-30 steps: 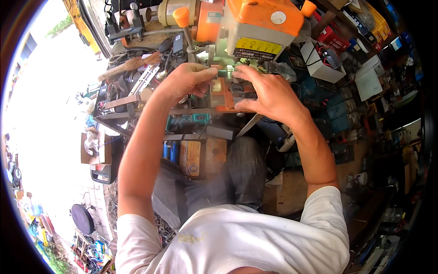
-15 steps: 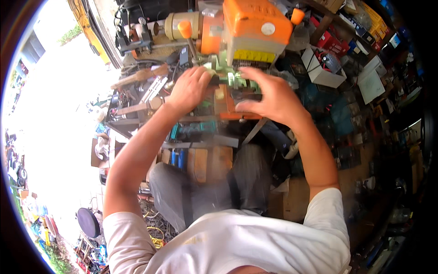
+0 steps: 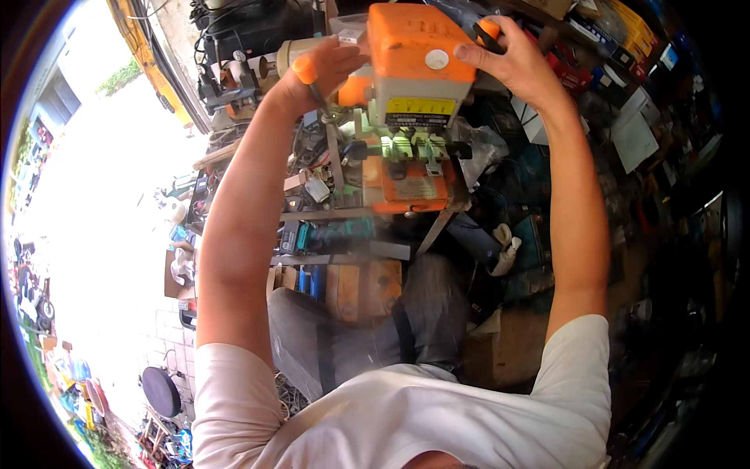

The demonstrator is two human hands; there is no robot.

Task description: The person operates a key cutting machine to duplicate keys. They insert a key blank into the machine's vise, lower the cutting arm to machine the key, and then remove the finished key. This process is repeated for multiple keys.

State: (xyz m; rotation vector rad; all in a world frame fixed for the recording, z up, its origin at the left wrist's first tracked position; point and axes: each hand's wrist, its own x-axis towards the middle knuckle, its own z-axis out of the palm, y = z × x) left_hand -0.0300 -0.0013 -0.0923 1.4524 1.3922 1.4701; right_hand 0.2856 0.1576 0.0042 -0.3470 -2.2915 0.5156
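A key cutting machine with an orange-topped housing sits on the bench, with metal key clamps under it in greenish light. My left hand is raised beside the left lever's orange knob, fingers extended toward the housing; whether it touches the knob I cannot tell. My right hand is closed on the orange-and-black knob at the housing's upper right, thumb by the housing's side.
A cluttered bench holds a bench tool at the left and a clear bag at the right. A teal power tool lies on the shelf below. Crowded shelves stand right; a bright paved area with a round black seat is left.
Both my hands have left the clamp area and moved up and outward, the left to beside the left lever's knob, the right onto the right knob, where it has closed.
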